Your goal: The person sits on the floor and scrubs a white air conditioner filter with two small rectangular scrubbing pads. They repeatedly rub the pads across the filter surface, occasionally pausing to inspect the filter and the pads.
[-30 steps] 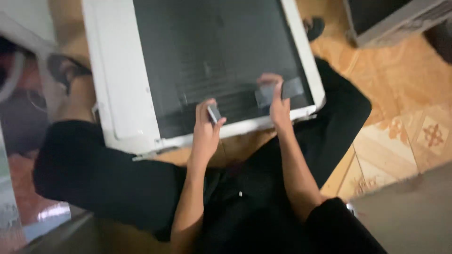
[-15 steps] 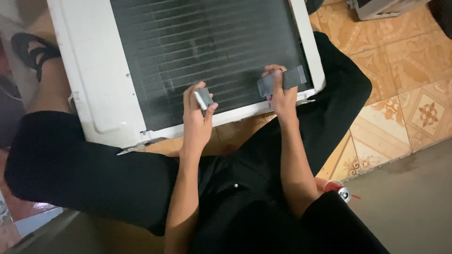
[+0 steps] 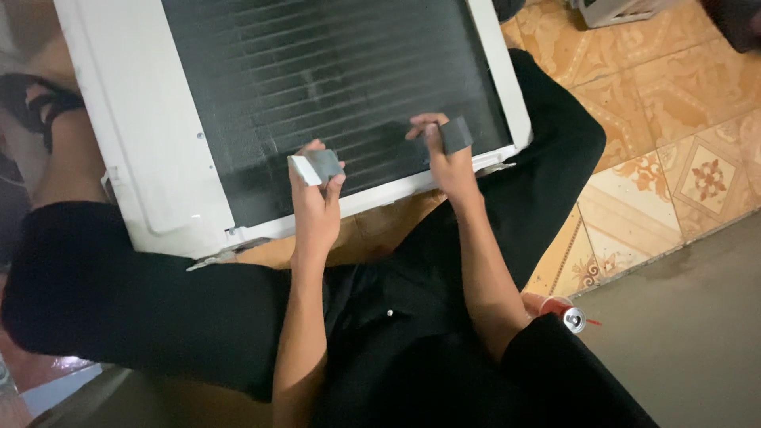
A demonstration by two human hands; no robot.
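Note:
A white air-conditioner unit (image 3: pixel 143 135) lies between my knees, its dark finned coil (image 3: pixel 333 71) facing up. My left hand (image 3: pixel 315 202) grips a small grey roll of tape (image 3: pixel 315 166) at the coil's near edge. My right hand (image 3: pixel 448 162) pinches a strip of grey tape (image 3: pixel 456 135) against the coil near its lower right corner. I sit in black trousers (image 3: pixel 119 309) with legs spread around the unit.
Patterned orange floor tiles (image 3: pixel 674 143) lie to the right, meeting a plain grey floor (image 3: pixel 690 341). A small red can (image 3: pixel 564 313) lies by my right knee. A sandalled foot (image 3: pixel 40 103) shows at the left. A white object (image 3: pixel 610 9) sits at the top right.
The view has shifted so the unit sits higher and more to the left. The strip of tape in my right hand looks shorter, and both hands have stayed at the coil's near edge.

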